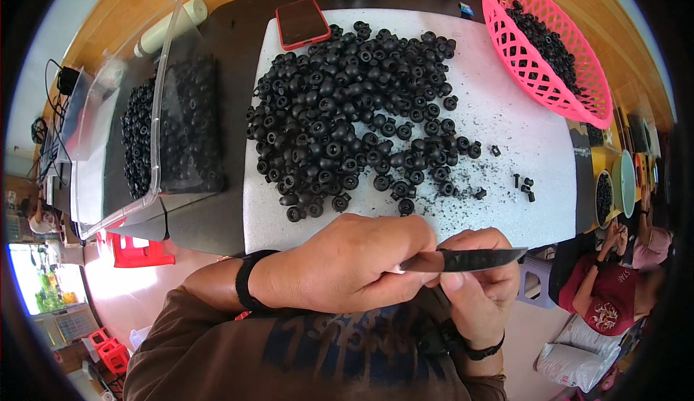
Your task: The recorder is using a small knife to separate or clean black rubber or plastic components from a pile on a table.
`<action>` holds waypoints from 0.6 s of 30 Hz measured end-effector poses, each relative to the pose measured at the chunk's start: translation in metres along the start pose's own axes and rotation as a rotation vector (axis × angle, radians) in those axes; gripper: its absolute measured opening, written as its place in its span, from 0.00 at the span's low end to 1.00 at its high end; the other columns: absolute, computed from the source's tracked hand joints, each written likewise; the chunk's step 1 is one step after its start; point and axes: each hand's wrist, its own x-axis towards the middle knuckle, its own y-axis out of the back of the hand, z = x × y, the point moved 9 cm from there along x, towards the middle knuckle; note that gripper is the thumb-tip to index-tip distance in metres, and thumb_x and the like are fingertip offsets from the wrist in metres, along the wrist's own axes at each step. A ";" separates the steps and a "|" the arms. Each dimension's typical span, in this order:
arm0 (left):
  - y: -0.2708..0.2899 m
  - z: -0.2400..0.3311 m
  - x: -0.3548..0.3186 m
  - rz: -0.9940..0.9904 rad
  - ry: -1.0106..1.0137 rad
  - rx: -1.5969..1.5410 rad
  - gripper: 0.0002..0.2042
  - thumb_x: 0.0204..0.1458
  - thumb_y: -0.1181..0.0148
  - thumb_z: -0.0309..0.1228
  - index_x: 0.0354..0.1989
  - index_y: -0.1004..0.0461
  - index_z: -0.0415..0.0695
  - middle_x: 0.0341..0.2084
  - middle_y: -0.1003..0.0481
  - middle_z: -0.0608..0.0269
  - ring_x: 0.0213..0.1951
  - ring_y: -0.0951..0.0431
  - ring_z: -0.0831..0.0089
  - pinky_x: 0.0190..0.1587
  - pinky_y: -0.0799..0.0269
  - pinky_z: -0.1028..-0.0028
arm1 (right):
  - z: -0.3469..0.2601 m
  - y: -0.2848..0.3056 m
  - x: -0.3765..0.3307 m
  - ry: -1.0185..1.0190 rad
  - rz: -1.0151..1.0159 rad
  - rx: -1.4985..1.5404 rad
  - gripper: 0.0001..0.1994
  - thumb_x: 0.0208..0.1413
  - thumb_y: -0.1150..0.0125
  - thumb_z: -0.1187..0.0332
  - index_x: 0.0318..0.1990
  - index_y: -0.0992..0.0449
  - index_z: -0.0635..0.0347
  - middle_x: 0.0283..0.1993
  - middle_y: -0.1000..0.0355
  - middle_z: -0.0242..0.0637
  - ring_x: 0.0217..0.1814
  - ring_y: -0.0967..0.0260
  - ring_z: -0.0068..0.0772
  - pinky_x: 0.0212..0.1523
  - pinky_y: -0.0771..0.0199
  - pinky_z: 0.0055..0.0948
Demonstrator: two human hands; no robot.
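My left hand (347, 260) is closed around a small knife (481, 259), and a bit of white shows where the blade leaves the fingers. The blade points right and passes across the fingers of my right hand (481, 292). That hand is curled, its thumb pressed up just below the blade. Whatever it pinches is hidden behind the blade and fingers. Just beyond both hands, a big heap of black round plastic pieces (347, 105), each with a hole, lies on a white foam board (499, 148). Black crumbs and a few small black stubs (526, 190) are scattered to the heap's right.
A clear plastic bin (163, 112) of black pieces stands left on the dark table (235, 112). A pink basket (506, 61) holding more pieces sits at the far right. A red-edged phone (302, 24) lies behind the heap. Another person (603, 292) works at right.
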 end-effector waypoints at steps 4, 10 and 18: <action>-0.001 -0.001 0.000 -0.033 -0.005 0.060 0.06 0.44 0.41 0.24 0.29 0.31 0.42 0.17 0.30 0.63 0.19 0.27 0.70 0.21 0.35 0.76 | -0.006 -0.001 0.002 0.069 -0.056 -0.123 0.12 0.47 0.42 0.80 0.40 0.34 0.68 0.38 0.31 0.38 0.39 0.35 0.21 0.42 0.36 0.21; -0.001 -0.003 -0.002 0.010 0.017 -0.025 0.08 0.45 0.39 0.27 0.30 0.32 0.41 0.18 0.29 0.65 0.19 0.26 0.72 0.21 0.35 0.78 | 0.001 0.000 0.005 0.010 -0.010 0.043 0.10 0.50 0.44 0.79 0.40 0.35 0.69 0.37 0.31 0.39 0.37 0.33 0.22 0.41 0.32 0.21; 0.007 0.001 -0.002 0.110 -0.040 -0.031 0.09 0.44 0.38 0.26 0.30 0.33 0.42 0.17 0.30 0.66 0.18 0.28 0.75 0.19 0.36 0.77 | 0.000 -0.007 0.002 0.029 -0.045 0.089 0.12 0.50 0.45 0.80 0.43 0.35 0.69 0.39 0.31 0.42 0.38 0.31 0.26 0.41 0.30 0.23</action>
